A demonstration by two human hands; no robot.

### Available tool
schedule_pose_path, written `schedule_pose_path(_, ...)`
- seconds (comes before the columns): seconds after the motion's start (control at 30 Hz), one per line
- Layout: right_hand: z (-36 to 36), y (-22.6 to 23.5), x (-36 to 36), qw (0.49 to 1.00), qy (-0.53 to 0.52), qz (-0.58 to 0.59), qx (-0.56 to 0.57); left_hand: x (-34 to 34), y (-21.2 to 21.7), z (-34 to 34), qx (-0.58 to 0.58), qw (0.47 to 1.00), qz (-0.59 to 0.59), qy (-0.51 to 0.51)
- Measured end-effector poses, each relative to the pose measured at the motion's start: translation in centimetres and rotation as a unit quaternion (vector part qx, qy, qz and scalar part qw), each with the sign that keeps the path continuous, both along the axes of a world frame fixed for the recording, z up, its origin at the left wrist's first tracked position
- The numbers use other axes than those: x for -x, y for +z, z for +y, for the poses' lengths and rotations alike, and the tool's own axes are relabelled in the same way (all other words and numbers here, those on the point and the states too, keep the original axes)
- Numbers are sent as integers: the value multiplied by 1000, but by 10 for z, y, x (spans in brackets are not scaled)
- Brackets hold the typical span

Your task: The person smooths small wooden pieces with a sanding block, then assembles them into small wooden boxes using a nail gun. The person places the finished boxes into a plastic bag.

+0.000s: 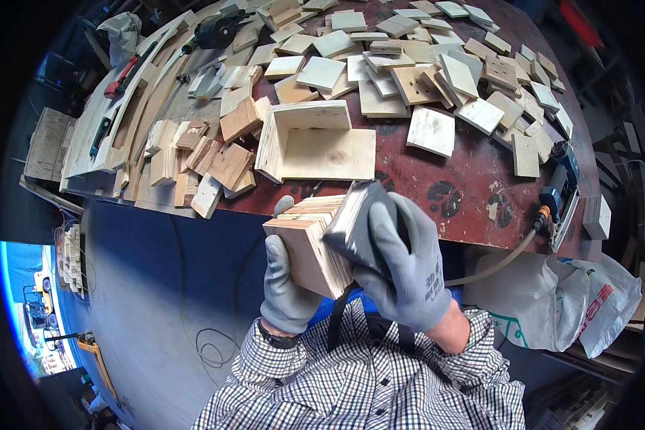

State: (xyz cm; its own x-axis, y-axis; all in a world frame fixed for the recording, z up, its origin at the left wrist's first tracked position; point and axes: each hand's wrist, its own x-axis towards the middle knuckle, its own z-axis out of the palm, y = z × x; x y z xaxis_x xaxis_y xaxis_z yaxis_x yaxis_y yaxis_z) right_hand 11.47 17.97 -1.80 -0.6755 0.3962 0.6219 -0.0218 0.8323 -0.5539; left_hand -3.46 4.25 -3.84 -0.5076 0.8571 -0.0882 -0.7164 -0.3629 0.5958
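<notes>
In front of my chest, at the near table edge, my left hand [288,292], in a grey glove, is closed round a stack of square plywood blocks [299,244]. Their layered edges face up and toward the right. My right hand [413,269], also gloved, grips a plywood piece with a dark grey outer face [362,231]. This dark-faced piece is tilted and lies against the right side of the stack. Whether it is one piece or several pressed together, I cannot tell. Just beyond my hands, an open wooden corner form [321,142] stands on the red-brown table [473,208].
Loose plywood squares [430,132] cover the table's far side, with a pile of blocks [222,165] at the left. A nail gun [562,183] with an air hose [496,265] rests at the right edge. White plastic bags [545,301] hang below it. Boards [111,136] lie far left.
</notes>
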Motion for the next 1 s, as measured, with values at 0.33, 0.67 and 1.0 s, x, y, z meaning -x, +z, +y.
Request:
schedule_pose_path(0.33,-16,17,0,998,-7,-64,7,2,-2,0,42,998,-29,32)
schedule_pose_path(0.67,38,5,4,986,-58,6,157,-1,-7,-15,50,994,89,-38)
schedule_pose_path(1.0,-3,51,-28,984,94,-79,129,13,11,-12,76,983,162,36)
